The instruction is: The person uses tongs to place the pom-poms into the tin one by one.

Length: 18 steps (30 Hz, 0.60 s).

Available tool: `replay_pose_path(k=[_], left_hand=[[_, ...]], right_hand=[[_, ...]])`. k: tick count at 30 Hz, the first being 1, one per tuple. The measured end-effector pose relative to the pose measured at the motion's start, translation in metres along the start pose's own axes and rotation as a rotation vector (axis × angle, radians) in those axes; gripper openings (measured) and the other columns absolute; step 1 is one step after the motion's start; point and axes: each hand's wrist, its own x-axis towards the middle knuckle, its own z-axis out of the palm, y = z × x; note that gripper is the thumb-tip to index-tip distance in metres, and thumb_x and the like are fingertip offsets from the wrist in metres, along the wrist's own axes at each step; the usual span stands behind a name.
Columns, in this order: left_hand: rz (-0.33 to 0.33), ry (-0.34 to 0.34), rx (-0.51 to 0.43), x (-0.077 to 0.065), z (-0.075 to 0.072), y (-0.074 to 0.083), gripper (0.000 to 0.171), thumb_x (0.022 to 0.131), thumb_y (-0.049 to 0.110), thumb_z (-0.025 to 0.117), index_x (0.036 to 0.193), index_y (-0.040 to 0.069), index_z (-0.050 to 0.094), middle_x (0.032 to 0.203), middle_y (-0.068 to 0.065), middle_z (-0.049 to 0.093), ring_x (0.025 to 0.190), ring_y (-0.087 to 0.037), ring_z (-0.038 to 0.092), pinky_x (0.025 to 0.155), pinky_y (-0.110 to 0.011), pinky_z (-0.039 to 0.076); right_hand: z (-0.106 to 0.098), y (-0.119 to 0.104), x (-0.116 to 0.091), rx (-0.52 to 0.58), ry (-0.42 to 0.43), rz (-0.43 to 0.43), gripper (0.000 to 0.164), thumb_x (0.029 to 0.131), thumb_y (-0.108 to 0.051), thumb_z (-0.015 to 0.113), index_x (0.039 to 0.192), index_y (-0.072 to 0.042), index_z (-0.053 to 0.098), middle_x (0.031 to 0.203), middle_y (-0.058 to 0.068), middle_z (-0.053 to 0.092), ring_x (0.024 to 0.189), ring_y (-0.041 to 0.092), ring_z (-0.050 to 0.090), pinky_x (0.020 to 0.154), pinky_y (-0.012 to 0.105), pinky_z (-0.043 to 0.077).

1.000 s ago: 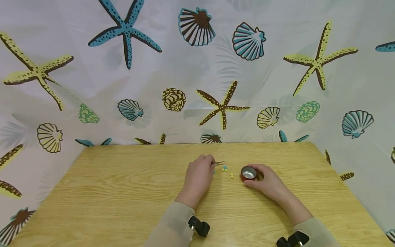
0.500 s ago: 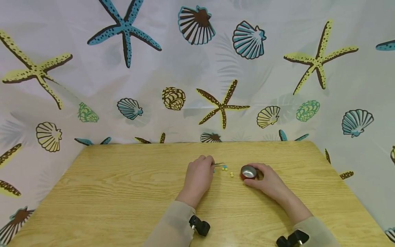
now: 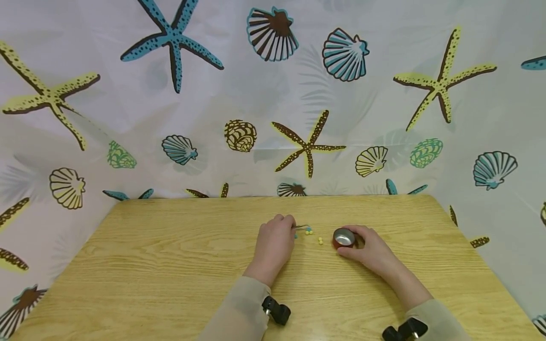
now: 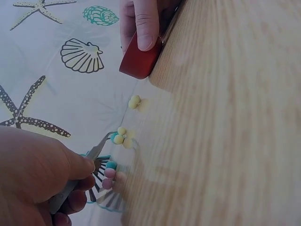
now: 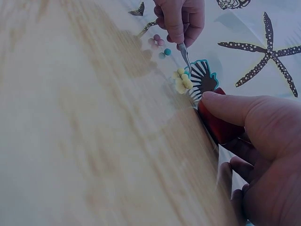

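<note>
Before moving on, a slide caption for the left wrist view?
Left hand holds tweezers at a teal ball; right hand grips a red container.

Red container [image 5: 218, 125] and tweezers [image 5: 185, 56] in the right and left hands [image 5: 273, 139], tips [image 5: 190, 69] seemingly at yellow beads [image 5: 187, 84]

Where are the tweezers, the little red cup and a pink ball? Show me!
Tweezers [image 4: 98, 149]: left wrist view, on the metal near the bent tip.
Red cup [image 4: 139, 63]: left wrist view, on its outer side.
Pink ball [image 4: 110, 173]: left wrist view, on its middle.
</note>
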Motion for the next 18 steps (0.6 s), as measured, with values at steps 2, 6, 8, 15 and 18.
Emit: replay_pose_path(k=[2,6,8,15,18], left_hand=[[-0.002,-0.003,-0.003,0.0000,-0.0009,-0.0008,0.008,0.108,0.017,0.076,0.112,0.011,0.077,0.102,-0.007,0.073,0.094,-0.027,0.072,0.085,-0.047,0.058],[-0.004,-0.001,-0.023,-0.0003,-0.0033,-0.0026,0.008,0.108,0.016,0.076,0.113,0.010,0.078,0.102,-0.007,0.073,0.094,-0.027,0.072,0.083,-0.047,0.058],[-0.006,-0.003,-0.032,-0.0004,-0.0044,-0.0031,0.008,0.108,0.016,0.076,0.112,0.010,0.078,0.101,-0.007,0.072,0.093,-0.027,0.072,0.083,-0.047,0.057],[-0.018,-0.027,-0.019,-0.0007,-0.0052,-0.0036,0.009,0.106,0.017,0.078,0.112,0.009,0.078,0.103,-0.007,0.073,0.096,-0.028,0.072,0.086,-0.047,0.057],[-0.020,-0.023,-0.018,-0.0003,-0.0047,-0.0041,0.010,0.105,0.017,0.079,0.112,0.009,0.078,0.102,-0.007,0.073,0.095,-0.028,0.072,0.086,-0.047,0.058]], right_hand=[[0.0001,0.0006,0.0000,-0.001,-0.002,-0.008,0.062,0.099,-0.027,0.088,0.150,-0.003,0.063,0.150,0.022,0.062,0.147,0.045,0.050,0.123,0.065,0.034],[0.0005,0.0008,-0.0001,-0.004,-0.003,-0.013,0.062,0.099,-0.026,0.088,0.150,-0.002,0.063,0.149,0.022,0.062,0.146,0.045,0.051,0.123,0.064,0.035],[0.0005,0.0007,-0.0001,-0.008,-0.003,-0.012,0.062,0.099,-0.027,0.088,0.150,-0.002,0.063,0.149,0.022,0.062,0.146,0.045,0.051,0.123,0.064,0.035],[0.0002,0.0003,-0.0010,-0.025,0.001,-0.008,0.064,0.099,-0.029,0.088,0.151,-0.003,0.063,0.151,0.023,0.060,0.147,0.046,0.049,0.122,0.065,0.036],[0.0000,0.0002,-0.0011,-0.029,0.004,-0.009,0.064,0.099,-0.029,0.088,0.152,-0.003,0.062,0.151,0.023,0.060,0.147,0.046,0.049,0.122,0.065,0.035]])
